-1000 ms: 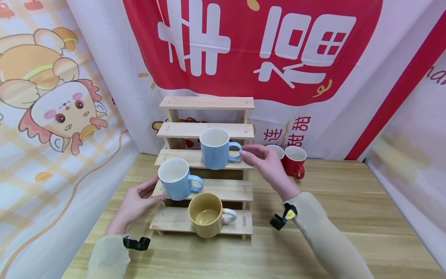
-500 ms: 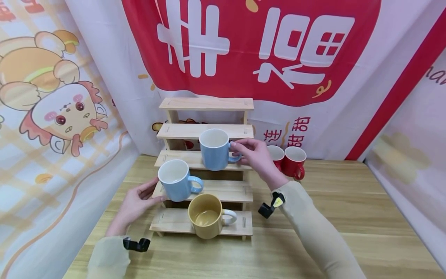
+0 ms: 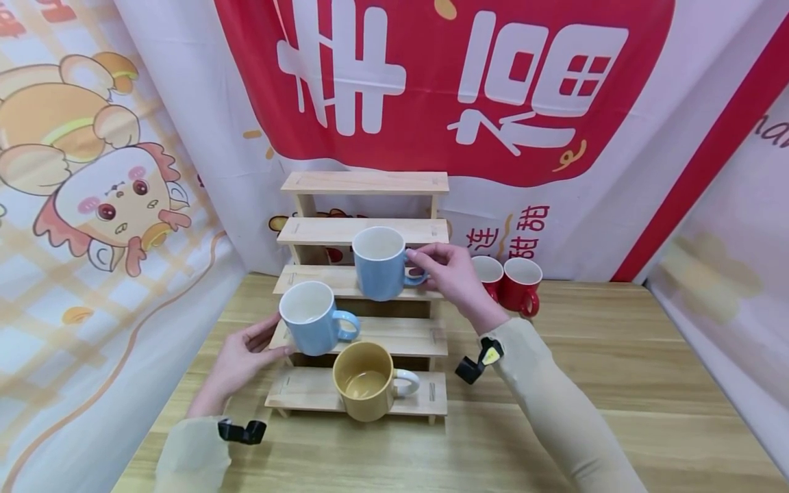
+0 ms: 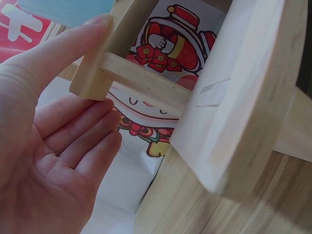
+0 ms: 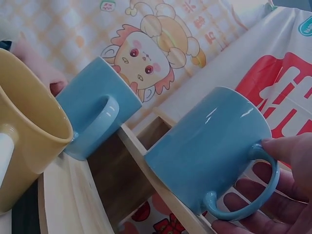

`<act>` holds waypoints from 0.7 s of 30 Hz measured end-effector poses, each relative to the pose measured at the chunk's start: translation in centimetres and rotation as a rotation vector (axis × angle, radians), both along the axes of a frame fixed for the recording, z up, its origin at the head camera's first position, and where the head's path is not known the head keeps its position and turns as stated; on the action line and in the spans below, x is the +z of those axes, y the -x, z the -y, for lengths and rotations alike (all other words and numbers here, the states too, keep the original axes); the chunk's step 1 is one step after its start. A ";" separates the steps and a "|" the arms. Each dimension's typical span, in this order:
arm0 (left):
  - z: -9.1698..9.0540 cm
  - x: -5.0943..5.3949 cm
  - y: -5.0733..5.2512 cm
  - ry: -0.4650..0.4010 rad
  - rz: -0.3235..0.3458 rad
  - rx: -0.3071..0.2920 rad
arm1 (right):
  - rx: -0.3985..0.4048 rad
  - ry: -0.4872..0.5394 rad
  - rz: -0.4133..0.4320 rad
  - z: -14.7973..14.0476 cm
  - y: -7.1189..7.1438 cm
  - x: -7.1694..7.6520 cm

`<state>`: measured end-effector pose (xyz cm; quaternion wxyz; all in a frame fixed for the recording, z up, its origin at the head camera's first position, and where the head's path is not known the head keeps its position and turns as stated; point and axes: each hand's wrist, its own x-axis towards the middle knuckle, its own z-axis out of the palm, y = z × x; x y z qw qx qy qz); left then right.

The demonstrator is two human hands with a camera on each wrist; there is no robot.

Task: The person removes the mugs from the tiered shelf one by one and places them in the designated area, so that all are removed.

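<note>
A stepped wooden rack [image 3: 364,181] stands on the table, bearing three mugs. On its middle step sits a light blue mug [image 3: 377,270]; my right hand [image 3: 453,277] holds its handle, thumb on top and fingers behind the loop [image 5: 273,190]. A second light blue mug [image 3: 308,322] stands one step lower, to the left. The yellow mug [image 3: 364,383] with a white handle rests on the lowest step. At the rack's left side, my left hand [image 3: 240,356] grips a step's end, its thumb above and fingers beneath the board [image 4: 92,83].
Two red mugs, one partly hidden behind the right hand, stand at the back right; the nearer one [image 3: 520,284] has its handle forward. Printed cloth [image 3: 493,157] hangs behind and at both sides of the wooden table [image 3: 616,356].
My right hand has moved left, from touching the handle's outer side to holding it closer to the upper blue mug. The left hand and the mugs stay in place.
</note>
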<state>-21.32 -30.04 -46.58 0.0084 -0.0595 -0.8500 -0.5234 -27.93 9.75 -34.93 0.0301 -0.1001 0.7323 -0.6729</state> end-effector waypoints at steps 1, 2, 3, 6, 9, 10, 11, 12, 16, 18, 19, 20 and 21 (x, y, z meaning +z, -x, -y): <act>0.0 0.0 0.0 0.001 0.002 0.002 | 0.003 0.002 0.001 0.0 0.0 0.0; 0.0 0.0 0.0 0.004 0.003 0.000 | 0.006 0.004 0.003 -0.1 0.0 0.0; -0.1 0.1 0.0 0.007 0.004 0.001 | 0.009 0.007 0.005 -0.1 0.0 -0.1; -0.1 0.1 -0.1 0.015 0.007 0.000 | 0.012 0.019 0.013 -0.3 0.0 -0.1; 0.0 0.1 0.0 0.018 0.009 0.003 | 0.011 0.039 0.014 -0.4 -0.1 -0.3; 0.0 0.1 0.0 0.019 0.009 0.002 | 0.011 0.048 0.013 -0.4 -0.2 -0.3; 0.0 0.1 0.0 0.020 0.009 0.002 | 0.013 0.056 0.010 -0.4 -0.2 -0.4; 0.0 0.1 0.0 0.021 0.009 0.002 | 0.016 0.063 0.007 -0.5 -0.2 -0.5; 0.0 0.0 -0.1 0.019 0.005 0.000 | 0.043 0.104 0.007 -0.8 -0.2 -0.8; 0.0 0.0 0.0 0.015 0.005 0.000 | 0.056 0.121 0.010 -1.0 -0.1 -1.0; 0.0 0.0 0.0 0.012 0.005 0.000 | 0.061 0.131 0.012 -1.1 -0.1 -1.1; 0.0 0.0 0.0 0.010 0.005 0.001 | 0.062 0.133 0.013 -1.2 -0.1 -1.2; 0.0 -0.1 0.0 0.011 0.006 0.002 | 0.065 0.138 0.012 -1.2 -0.1 -1.2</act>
